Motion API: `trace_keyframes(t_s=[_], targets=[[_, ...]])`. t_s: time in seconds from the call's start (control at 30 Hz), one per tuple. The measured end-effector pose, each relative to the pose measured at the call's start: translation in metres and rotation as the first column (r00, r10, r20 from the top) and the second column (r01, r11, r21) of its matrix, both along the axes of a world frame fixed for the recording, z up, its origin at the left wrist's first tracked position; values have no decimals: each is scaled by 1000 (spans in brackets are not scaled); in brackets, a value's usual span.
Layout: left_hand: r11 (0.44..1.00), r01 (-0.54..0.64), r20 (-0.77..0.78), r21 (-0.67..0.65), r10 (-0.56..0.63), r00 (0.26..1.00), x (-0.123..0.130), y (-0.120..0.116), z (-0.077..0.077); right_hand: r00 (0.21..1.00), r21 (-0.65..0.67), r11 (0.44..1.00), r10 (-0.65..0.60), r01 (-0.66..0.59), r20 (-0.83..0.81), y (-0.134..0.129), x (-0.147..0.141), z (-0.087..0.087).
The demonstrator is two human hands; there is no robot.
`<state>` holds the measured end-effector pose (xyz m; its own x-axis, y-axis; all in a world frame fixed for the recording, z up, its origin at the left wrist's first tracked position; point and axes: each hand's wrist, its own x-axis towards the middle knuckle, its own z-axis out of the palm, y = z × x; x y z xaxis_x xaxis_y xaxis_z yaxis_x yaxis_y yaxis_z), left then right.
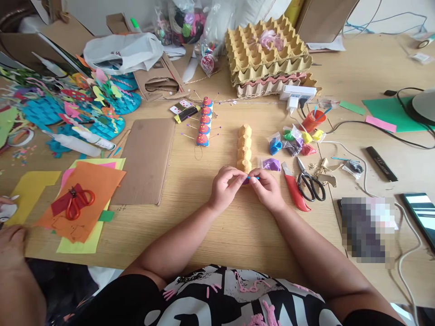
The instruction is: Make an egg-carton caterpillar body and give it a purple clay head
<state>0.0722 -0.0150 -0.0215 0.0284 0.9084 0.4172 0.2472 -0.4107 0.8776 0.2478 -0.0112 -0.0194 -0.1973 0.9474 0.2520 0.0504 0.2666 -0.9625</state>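
Observation:
My left hand (228, 184) and my right hand (266, 186) meet at the near end of a yellow egg-carton strip (245, 146). Between my fingertips is a small piece of blue clay (252, 178), with thumbs and forefingers of both hands pinched on it. Just below it, some purple shows at the strip's near end, mostly covered by my fingers. A packet of purple clay (271, 164) lies right of the strip. Further left stands a painted red and blue egg-carton caterpillar (204, 122) with thin sticks out of its sides.
Black scissors (311, 181) and a red-handled knife (295, 188) lie right of my hands. Clay packets (292, 140) and an orange cup (313, 121) are behind them. Cardboard (144, 158) and coloured paper (81, 199) lie left. Another person's hand (12, 240) is at the left edge.

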Motion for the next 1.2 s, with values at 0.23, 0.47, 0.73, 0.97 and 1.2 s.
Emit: trace_keyframes(t_s=[0.23,0.47,0.73,0.97,1.2], targets=[[996,75,-14,45,-74,997,2,-1,3,999,-16,999,-34,33,-10,-1,-1,1],[998,48,3,34,-48,999,0,0,1,1000,-46,999,-1,0,-24,-2,0,3],[1000,8,8,17,-8,1000,-1,-1,1,999,83,996,30,-33,42,-1,-1,7],[1000,-2,20,-1,2,1000,0,0,2,998,73,997,23,-28,65,1,2,4],[998,33,36,53,-35,999,0,1,2,1000,-46,999,5,-5,-2,0,-1,2]])
